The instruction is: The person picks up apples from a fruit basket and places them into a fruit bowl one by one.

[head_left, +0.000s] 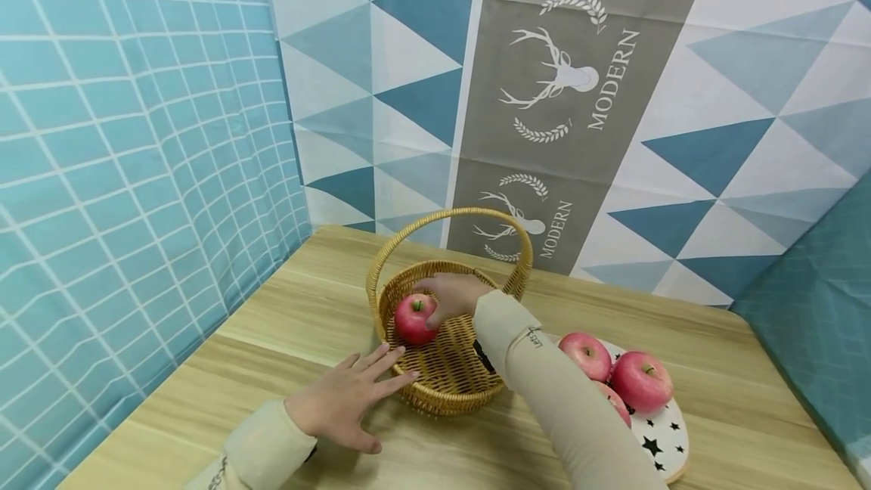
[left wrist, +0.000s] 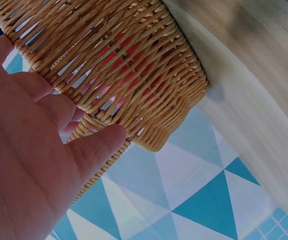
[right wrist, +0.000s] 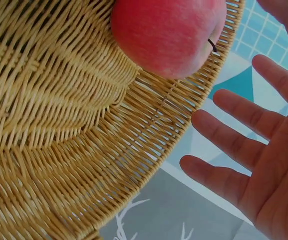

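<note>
A red apple lies in the left part of a round wicker basket with a tall arched handle. My right hand is over the basket, right beside the apple. In the right wrist view its fingers are spread and fairly straight, with a gap between them and the apple. My left hand rests against the near left rim of the basket, fingers extended. In the left wrist view its fingertips touch the woven rim, and the apple shows red through the weave.
Right of the basket, partly behind my right sleeve, several red apples sit on a white board with black stars. All stand on a wood-grain table. Patterned cloth hangs behind, and blue checked cloth at the left.
</note>
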`<state>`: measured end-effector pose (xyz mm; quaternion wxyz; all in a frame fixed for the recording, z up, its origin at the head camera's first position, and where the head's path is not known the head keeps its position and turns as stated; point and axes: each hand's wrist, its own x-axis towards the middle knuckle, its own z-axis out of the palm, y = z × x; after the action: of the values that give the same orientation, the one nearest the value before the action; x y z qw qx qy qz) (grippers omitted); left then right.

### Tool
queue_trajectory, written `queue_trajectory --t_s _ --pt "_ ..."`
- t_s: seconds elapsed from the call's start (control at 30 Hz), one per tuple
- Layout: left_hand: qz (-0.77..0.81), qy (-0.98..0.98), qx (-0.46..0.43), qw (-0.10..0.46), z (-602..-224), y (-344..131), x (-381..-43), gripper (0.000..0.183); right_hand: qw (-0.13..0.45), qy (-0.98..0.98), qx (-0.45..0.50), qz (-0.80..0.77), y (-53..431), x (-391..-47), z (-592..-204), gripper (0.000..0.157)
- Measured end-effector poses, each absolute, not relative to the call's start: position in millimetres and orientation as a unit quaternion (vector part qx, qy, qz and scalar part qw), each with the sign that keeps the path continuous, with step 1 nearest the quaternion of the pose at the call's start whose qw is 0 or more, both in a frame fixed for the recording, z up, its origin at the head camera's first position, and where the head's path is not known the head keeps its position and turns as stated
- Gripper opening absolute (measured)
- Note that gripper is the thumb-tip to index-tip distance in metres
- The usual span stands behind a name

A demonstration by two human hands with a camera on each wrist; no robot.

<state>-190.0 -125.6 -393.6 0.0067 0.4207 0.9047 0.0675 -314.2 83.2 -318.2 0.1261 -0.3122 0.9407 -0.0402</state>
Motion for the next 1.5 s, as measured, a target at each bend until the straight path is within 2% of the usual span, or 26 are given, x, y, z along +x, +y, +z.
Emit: queue_trajectory --t_s 0.27,0.47,0.63,1.0,1.17,1.5 --pt "0.080 0.909 0.407 0.029 -393.2 -122.7 -190.1 0.095 0.184 0.927 -0.309 -0.102 73.0 -318.4 -335.5 0.072" --pt "0.073 0.909 0.411 0.018 -397.3 -123.8 -189.2 0.097 0.168 0.944 -0.261 -0.115 70.5 -320.0 -350.7 0.081" --pt "0.070 0.907 0.416 0.007 -399.2 -126.6 -189.0 0.096 0.174 0.938 -0.257 -0.154 72.6 -321.1 -356.0 0.085" --pt "0.057 0.902 0.426 -0.029 -402.4 -134.2 -187.0 0.095 0.152 0.921 -0.288 -0.212 65.8 -326.6 -366.5 0.087" --pt "0.057 0.903 0.424 -0.026 -402.6 -133.2 -187.8 0.094 0.145 0.921 -0.305 -0.194 64.7 -329.6 -372.8 0.084" --pt "0.057 0.902 0.427 -0.023 -401.2 -128.1 -188.6 0.093 0.150 0.935 -0.267 -0.177 63.6 -326.7 -376.3 0.084"
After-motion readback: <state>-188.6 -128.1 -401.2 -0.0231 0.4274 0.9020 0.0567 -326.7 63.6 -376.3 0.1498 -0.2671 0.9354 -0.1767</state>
